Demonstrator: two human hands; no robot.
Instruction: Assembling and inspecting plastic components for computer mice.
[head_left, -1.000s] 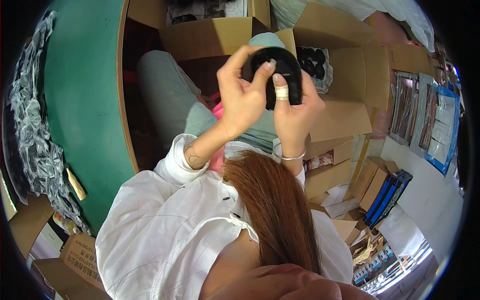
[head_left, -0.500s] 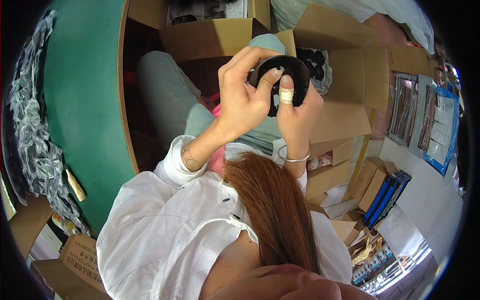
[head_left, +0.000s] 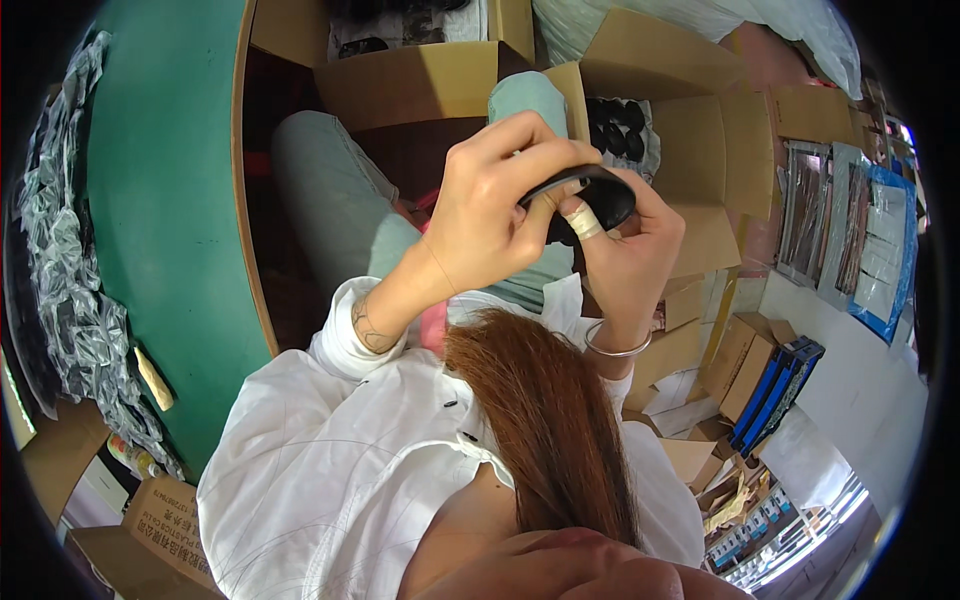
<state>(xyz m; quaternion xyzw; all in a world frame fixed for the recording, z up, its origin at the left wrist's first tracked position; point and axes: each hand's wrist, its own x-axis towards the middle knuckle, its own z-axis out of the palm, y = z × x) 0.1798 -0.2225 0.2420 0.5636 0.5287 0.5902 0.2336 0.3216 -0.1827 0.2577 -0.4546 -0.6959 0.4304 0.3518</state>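
Both my hands hold a glossy black rounded plastic shell (head_left: 608, 197) up above my lap. My left hand (head_left: 490, 190) grips its left side, fingers over the far edge and thumb at the near side. On the right side, my right hand (head_left: 637, 250) is closed round the shell, its thumb pressed on the near face. A pale wrap (head_left: 583, 220) covers that thumb. The shell is tilted, so its rim shows mostly edge-on and its underside is partly hidden by my fingers.
Beyond my hands at right, an open carton (head_left: 690, 150) holds several black rounded parts (head_left: 622, 128). Another carton (head_left: 420, 85) with black parts stands at the far side. A green table (head_left: 170, 250) at left carries plastic-wrapped items (head_left: 70, 260) and a tan piece (head_left: 152, 378).
My hands have brought the black shell nearer and slightly right. It has turned from showing its broad face to lying almost edge-on. Both hands keep their hold.
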